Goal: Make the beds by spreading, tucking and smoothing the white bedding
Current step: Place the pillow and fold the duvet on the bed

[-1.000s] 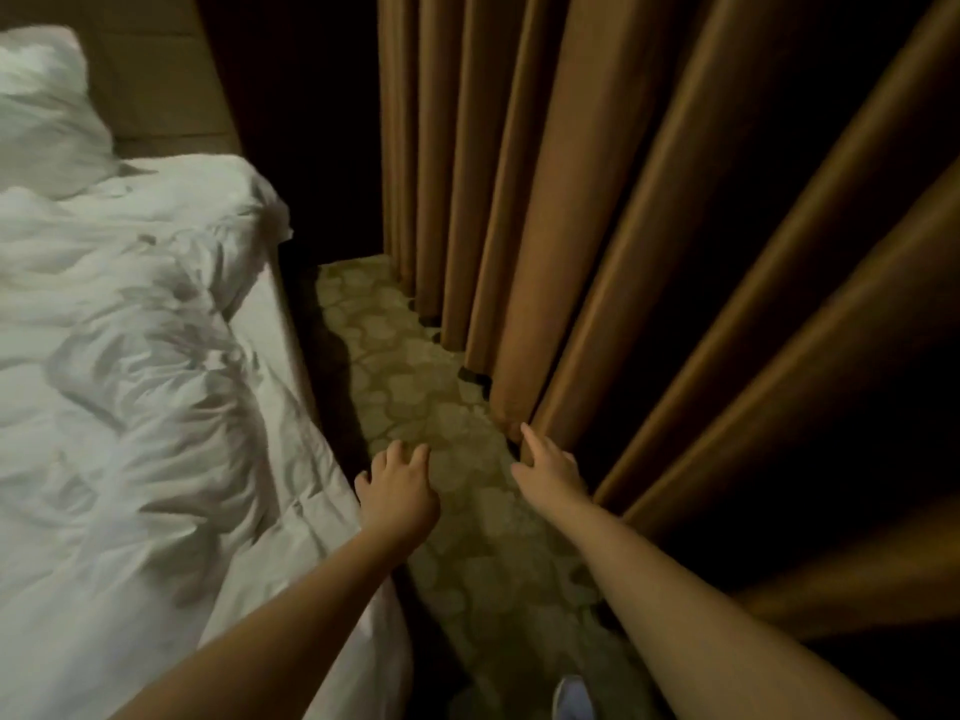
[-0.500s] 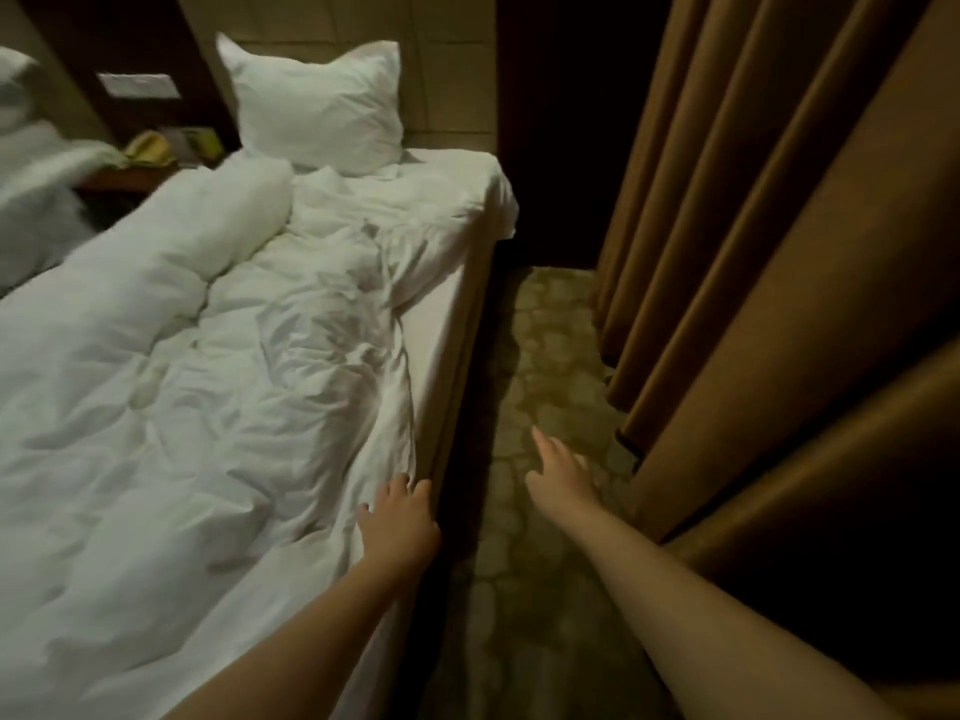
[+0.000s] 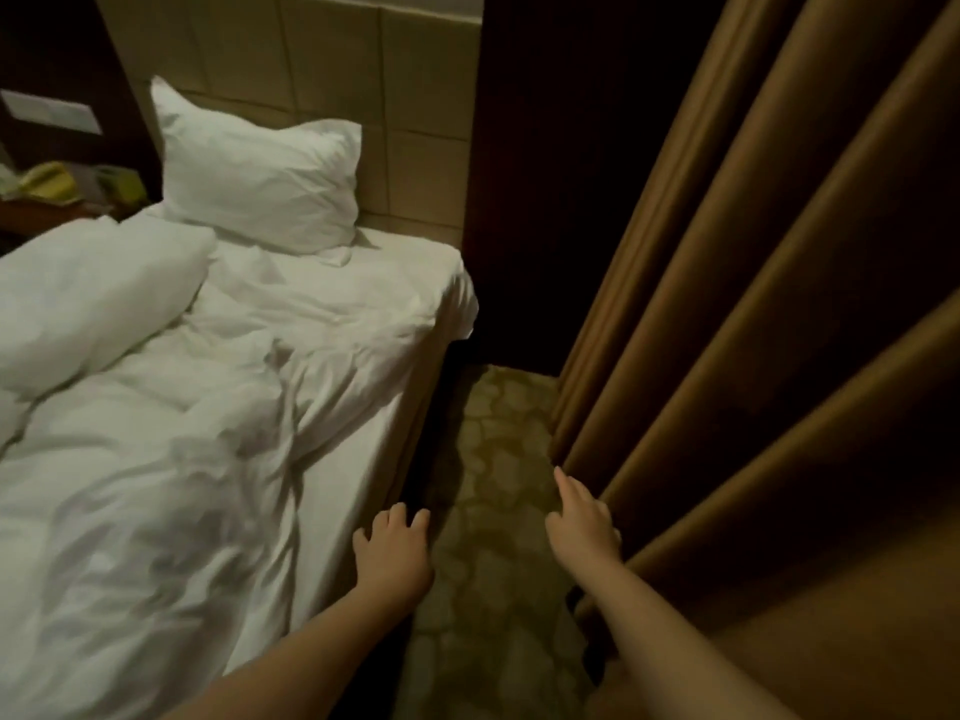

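L hand (image 3: pixel 395 556) at bed edge (image 3: pixel 387 449), R hand (image 3: pixel 584 527) nr curtain (image 3: pixel 727 356).

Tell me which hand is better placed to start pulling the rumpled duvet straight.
Likely left. The left hand is at the mattress edge beside the duvet; the right hand is by the curtain.

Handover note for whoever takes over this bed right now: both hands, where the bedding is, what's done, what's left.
Left hand: open, empty, above the mattress edge.
Right hand: open, empty, beside the curtain.
Duvet: crumpled across the mattress.
Pillow: propped against the headboard.
Done: nothing visibly spread or tucked.
Left: spread the duvet, tuck, smooth.
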A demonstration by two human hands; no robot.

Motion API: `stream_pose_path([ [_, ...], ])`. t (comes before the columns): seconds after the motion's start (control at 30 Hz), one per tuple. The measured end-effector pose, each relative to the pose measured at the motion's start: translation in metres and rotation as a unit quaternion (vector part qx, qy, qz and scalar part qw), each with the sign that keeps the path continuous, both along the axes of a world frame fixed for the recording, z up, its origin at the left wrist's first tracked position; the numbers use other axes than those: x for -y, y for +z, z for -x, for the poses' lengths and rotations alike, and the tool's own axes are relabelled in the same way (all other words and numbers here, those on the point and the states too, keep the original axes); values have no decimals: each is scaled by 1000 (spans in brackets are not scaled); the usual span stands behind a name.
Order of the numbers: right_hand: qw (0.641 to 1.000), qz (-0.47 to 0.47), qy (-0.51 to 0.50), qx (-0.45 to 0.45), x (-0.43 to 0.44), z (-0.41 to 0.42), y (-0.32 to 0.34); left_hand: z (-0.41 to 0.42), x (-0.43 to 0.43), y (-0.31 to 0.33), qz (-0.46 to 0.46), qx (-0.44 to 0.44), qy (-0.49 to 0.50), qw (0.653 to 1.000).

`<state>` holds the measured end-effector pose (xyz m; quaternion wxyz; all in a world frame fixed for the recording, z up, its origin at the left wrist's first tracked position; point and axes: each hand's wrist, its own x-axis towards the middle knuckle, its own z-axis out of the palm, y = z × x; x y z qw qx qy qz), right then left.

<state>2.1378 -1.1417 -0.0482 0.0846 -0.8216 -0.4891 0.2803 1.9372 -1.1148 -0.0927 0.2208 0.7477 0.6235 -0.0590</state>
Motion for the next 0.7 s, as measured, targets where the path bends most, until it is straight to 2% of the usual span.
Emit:
stream_pose_path([
  [0.17,999,-28,14,-15,-129,-36,-11,-35,-132,7,-57,-4,12,998],
  [0.33,991,17,131,-6,-282,-42,-42,-48,-245,-17,-67,-24,119,990],
  [0.53,956,17,291,37,-460,-24,-36,-38,-348,-7,-44,-39,287,956],
  [0.7,906,38,419,41,-544,23,-51,-15,-409,-22,-18,-57,380,923],
])
